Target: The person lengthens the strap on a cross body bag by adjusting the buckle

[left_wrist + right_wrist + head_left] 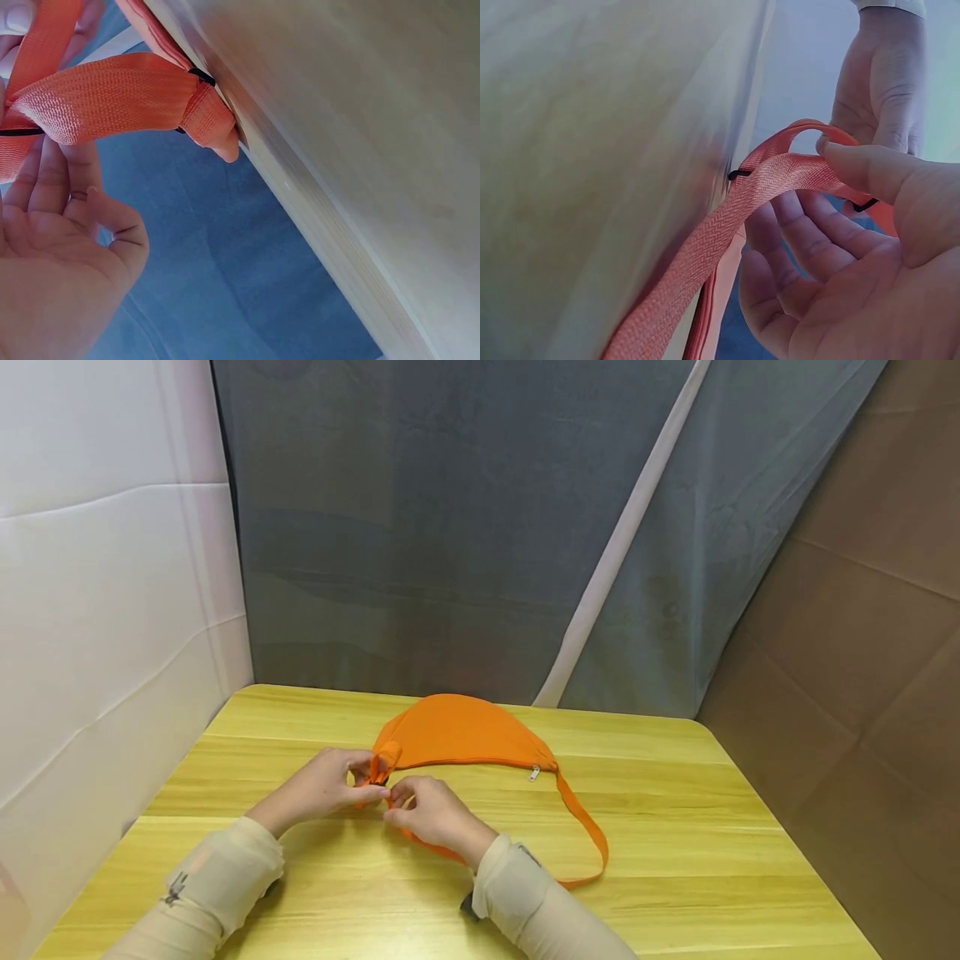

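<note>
An orange waist bag point(465, 731) lies flat on the table, its curved side toward the back. My left hand point(330, 785) holds the orange strap point(105, 97) by the bag's left end, with the fingers around a raised loop of webbing. Beside it, my right hand point(435, 814) pinches the same strap between thumb and fingers, as the right wrist view shows. A thin black slider point(865, 205) sits on the webbing between the hands. Another black ring point(201, 76) joins the strap to the bag's corner. Fingertips of the left hand are partly hidden by the webbing.
A silver zipper pull point(534, 773) hangs at the bag's right end. The rest of the strap curves over the wooden table point(712, 827) on the right. Grey cloth point(450, 527) hangs behind the table, with a white panel point(112, 568) at left and brown point(862, 610) at right.
</note>
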`<action>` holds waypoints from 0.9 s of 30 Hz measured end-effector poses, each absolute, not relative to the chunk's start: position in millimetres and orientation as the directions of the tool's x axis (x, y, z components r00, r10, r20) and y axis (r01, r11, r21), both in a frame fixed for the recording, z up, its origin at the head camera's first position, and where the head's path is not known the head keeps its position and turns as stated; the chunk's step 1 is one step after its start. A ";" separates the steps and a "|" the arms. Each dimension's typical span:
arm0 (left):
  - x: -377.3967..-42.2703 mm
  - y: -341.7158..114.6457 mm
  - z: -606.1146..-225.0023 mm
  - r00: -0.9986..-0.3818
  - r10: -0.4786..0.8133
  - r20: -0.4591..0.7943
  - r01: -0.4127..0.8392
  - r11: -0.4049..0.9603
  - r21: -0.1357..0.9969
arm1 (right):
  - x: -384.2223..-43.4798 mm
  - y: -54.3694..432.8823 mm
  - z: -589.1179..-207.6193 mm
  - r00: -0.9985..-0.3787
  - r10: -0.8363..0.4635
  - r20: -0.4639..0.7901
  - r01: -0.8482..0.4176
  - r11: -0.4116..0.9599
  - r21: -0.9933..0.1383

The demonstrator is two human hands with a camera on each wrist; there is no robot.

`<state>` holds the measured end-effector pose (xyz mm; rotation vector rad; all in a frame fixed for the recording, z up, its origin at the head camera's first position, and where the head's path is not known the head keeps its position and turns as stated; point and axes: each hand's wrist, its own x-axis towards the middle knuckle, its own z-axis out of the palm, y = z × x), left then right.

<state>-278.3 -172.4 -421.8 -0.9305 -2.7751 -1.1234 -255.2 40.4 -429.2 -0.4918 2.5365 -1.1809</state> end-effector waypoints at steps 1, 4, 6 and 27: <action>-278.5 -172.5 -421.8 -0.822 0.525 0.220 0.530 0.566 0.631 | -255.3 40.5 -428.4 -0.898 -0.422 -0.124 -0.174 0.600 -0.781; -278.9 -172.6 -421.5 -0.817 0.531 0.226 0.538 0.561 0.629 | -255.4 40.7 -426.7 -0.901 -0.415 -0.123 -0.168 0.598 -0.784; -279.0 -172.8 -421.1 -0.816 0.533 0.226 0.539 0.558 0.631 | -255.3 40.9 -425.9 -0.903 -0.411 -0.123 -0.165 0.597 -0.785; -277.9 -172.4 -420.1 -0.823 0.524 0.220 0.526 0.556 0.644 | -253.3 40.5 -425.7 -0.905 -0.412 -0.104 -0.189 0.609 -0.770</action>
